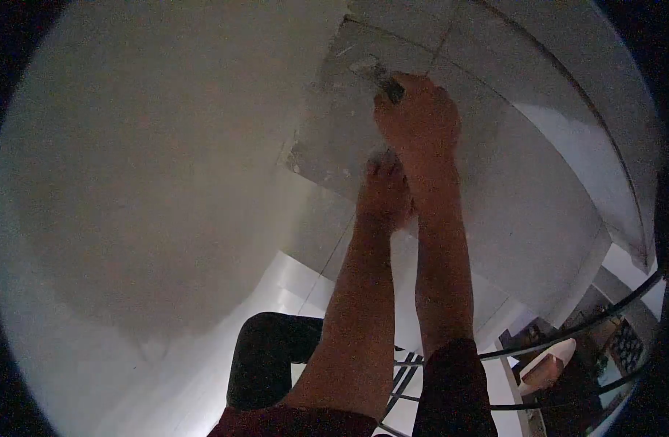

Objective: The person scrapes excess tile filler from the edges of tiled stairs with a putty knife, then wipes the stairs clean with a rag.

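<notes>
My right hand (418,113) is closed around the dark handle of a small tool with a flat, pale end (371,71). Its kind is hard to make out in the dim light; it looks like a scraper or brush. The tool's end lies against a grey, marked patch (338,95) of a tiled surface. Just below, my left hand (385,191) reaches to the same patch, its fingers extended against it near my right wrist. Pale smears and chips show along the patch's lower left edge.
A smooth pale surface (145,160) fills the left side. Dark rails (567,339) cross the lower right, over a cluttered lower area with a pale oval object (556,360) bearing something brown. A dark bent shape (261,364) stands beside my left forearm.
</notes>
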Tool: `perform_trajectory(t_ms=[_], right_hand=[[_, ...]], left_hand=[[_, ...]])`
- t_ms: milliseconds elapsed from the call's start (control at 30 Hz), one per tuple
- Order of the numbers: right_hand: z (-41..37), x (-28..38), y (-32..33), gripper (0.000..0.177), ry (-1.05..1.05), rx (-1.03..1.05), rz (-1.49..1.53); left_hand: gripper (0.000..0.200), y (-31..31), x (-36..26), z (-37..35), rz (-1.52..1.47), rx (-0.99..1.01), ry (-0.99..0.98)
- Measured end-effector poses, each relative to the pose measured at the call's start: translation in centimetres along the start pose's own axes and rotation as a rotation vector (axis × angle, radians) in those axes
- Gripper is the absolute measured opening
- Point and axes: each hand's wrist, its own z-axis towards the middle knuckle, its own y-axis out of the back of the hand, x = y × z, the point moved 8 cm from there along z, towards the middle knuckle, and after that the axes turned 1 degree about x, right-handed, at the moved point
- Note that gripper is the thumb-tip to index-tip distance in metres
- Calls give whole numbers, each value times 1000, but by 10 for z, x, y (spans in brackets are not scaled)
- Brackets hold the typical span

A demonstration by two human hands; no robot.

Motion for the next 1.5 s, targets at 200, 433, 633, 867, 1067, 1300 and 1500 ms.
perform_trajectory(t_ms=[200,433,633,867,1067,1300,1500], right_hand=[[-5,1,-11,46,-107,85,-30],[10,-2,-33,44,16,-32,-43],[-5,-23,-12,46,-33,25,78],[-64,-64,14,44,-1,-20,177],[-212,-194,48,45,-363,-176,154],[-255,-255,74,42,-65,-191,-258],[-236,-246,75,43,-89,-127,-193]], left_hand=[[63,1,-52,-3,897,-68,-168],[61,3,7,-4,-149,-98,-84],[53,-8,-63,-13,1294,-64,-337],[46,-13,-66,-2,1226,53,-134],[39,-16,-68,-16,1366,-125,-436],[54,-30,-68,-13,1424,-6,-340],[59,-22,-74,-9,1424,-113,-446]])
